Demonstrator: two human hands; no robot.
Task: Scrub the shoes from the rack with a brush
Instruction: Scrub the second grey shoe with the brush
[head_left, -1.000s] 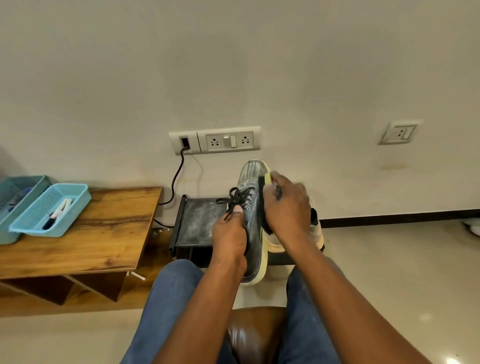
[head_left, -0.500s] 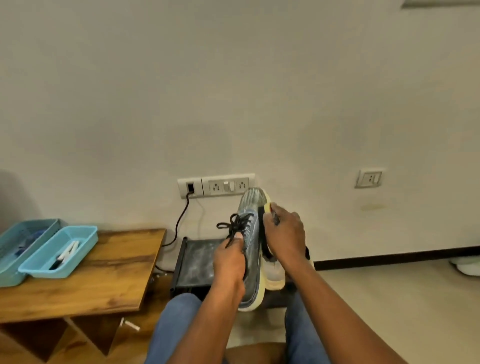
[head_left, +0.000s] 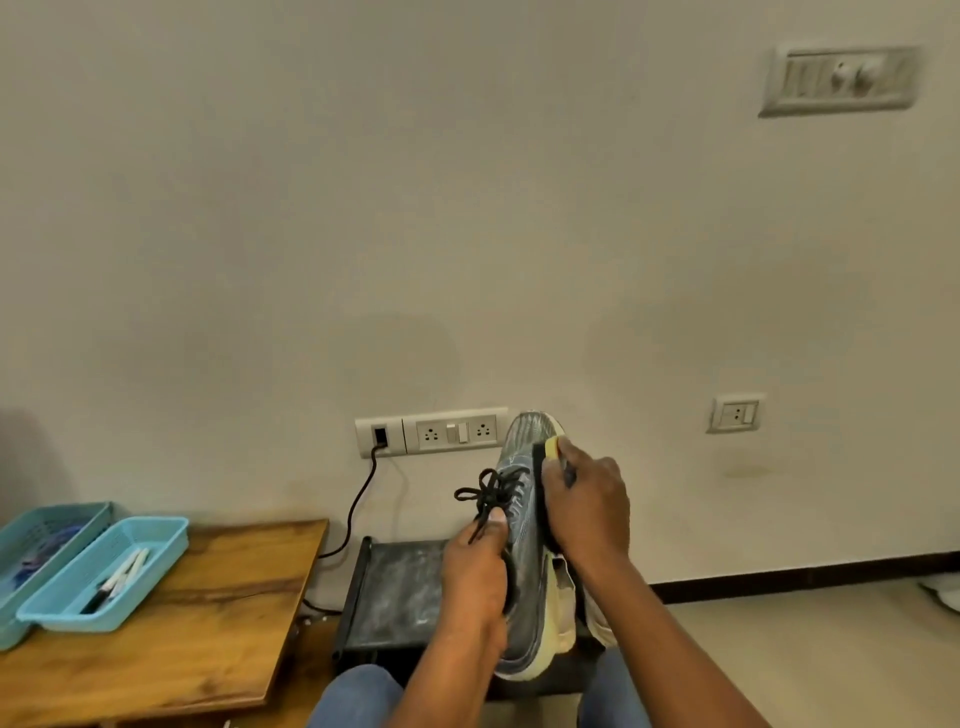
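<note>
Fingers of my left hand (head_left: 475, 571) curled round grey shoe (head_left: 519, 561) | right hand (head_left: 587, 506) gripping brush (head_left: 545, 457) against its side

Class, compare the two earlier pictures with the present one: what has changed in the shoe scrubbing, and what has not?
The view tilted upward, bringing a switch panel into sight high on the wall. The left hand still grips the grey shoe; the right hand still presses the brush on its side, near the toe. Nothing was let go.
</note>
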